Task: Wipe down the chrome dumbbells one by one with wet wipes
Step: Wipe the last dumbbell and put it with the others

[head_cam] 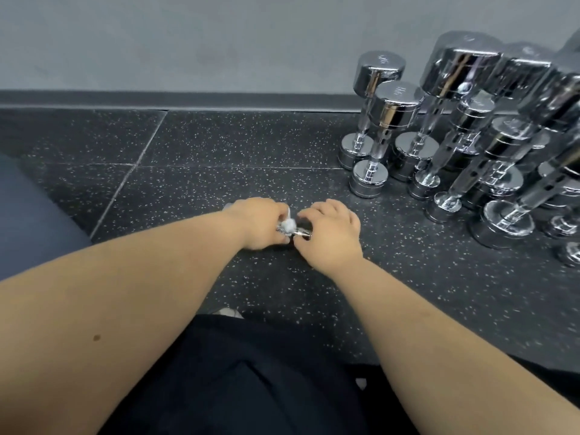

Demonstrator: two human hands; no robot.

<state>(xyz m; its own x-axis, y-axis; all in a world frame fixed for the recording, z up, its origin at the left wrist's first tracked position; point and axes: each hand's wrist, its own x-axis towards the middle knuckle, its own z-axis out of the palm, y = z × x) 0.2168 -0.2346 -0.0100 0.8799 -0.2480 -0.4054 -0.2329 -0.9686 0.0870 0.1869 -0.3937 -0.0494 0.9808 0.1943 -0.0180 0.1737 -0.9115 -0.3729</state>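
Chrome dumbbell (300, 233): small, rigid, probably slick; hold by the ends.
Left hand (260, 222): curled round wet wipe (288, 225) at the handle.
Right hand (329, 232): clasps one end.

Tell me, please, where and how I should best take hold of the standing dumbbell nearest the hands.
Probably by the handle, coming from the left. The dumbbell stands on end, so the thin handle is exposed between its two wide, smooth heads. Its left side faces bare floor, while other dumbbells crowd its right and back.
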